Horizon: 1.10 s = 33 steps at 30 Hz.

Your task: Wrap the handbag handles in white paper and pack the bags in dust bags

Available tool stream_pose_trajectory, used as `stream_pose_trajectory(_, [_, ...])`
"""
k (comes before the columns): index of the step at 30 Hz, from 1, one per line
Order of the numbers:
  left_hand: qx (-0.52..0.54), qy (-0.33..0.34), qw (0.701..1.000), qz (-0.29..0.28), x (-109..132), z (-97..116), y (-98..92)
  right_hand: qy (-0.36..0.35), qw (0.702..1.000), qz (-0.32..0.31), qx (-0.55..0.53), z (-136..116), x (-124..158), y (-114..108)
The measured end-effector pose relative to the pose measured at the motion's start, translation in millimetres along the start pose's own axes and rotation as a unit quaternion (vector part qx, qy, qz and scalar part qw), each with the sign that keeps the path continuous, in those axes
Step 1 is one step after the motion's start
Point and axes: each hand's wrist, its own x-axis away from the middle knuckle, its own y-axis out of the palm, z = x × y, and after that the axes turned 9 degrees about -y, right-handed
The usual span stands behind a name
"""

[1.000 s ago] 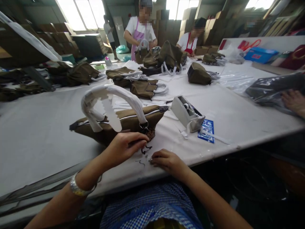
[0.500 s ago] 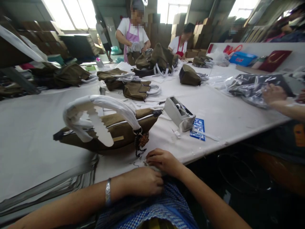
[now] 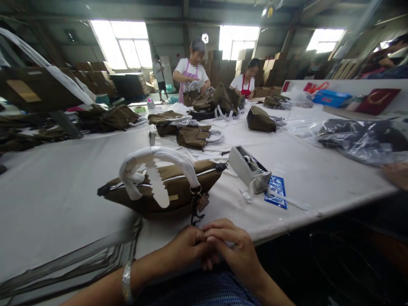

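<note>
My left hand and my right hand meet at the table's front edge, fingers curled in and touching one another. Whatever they hold, if anything, is hidden among the fingers. Just beyond them an olive handbag stands on the table, its handle wrapped in white material. A white strip with a toothed edge hangs from the handle across the bag's zipper. The dark tassel charm on the bag's ring dangles close to my fingertips. A grey tape dispenser stands to the right of the bag.
A blue-and-white packet lies by the dispenser. Grey strips lie at the left front. More olive bags cover the back. Plastic-wrapped dark goods lie at the right, near another person's hand. Two co-workers stand across the table.
The view has tilted up, so the scene sits lower and further right. My left hand has turned and its fingers now meet my right hand's. The neighbour's hand has drawn back from the plastic-wrapped goods.
</note>
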Motion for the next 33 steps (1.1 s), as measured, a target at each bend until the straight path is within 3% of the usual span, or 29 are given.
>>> stream_pose_trajectory(3, [-0.074,0.031,0.996,0.044,8,11,-3.7,0.049,0.993,0.049,-0.097,2,-9,-2])
stream_pose_trajectory(5, [-0.170,0.094,0.970,0.143,18,24,-9.6,0.080,0.981,0.101,-0.143,3,-19,-7])
stream_pose_trajectory(7, [-0.266,0.167,0.908,0.277,27,37,-17.7,0.088,0.980,0.118,-0.136,4,-31,-14])
stream_pose_trajectory(9, [-0.334,0.223,0.829,0.390,32,45,-26.9,0.079,0.989,0.091,-0.088,4,-43,-18])
stream_pose_trajectory(11, [-0.381,0.249,0.764,0.456,32,47,-35.1,0.055,0.996,0.051,-0.037,3,-54,-20])
stream_pose_trajectory(14, [-0.422,0.243,0.719,0.496,26,42,-41.4,0.009,0.998,0.032,0.052,4,-67,-18])
stream_pose_trajectory(18, [-0.445,0.198,0.708,0.511,19,36,-39.9,-0.055,0.984,0.052,0.163,6,-76,-13])
stream_pose_trajectory(23, [-0.438,0.178,0.717,0.512,17,36,-38.9,-0.108,0.973,0.071,0.192,10,-79,-7])
stream_pose_trajectory(33, [-0.360,0.196,0.772,0.486,19,42,-52.5,-0.079,0.979,0.061,0.175,12,-94,3])
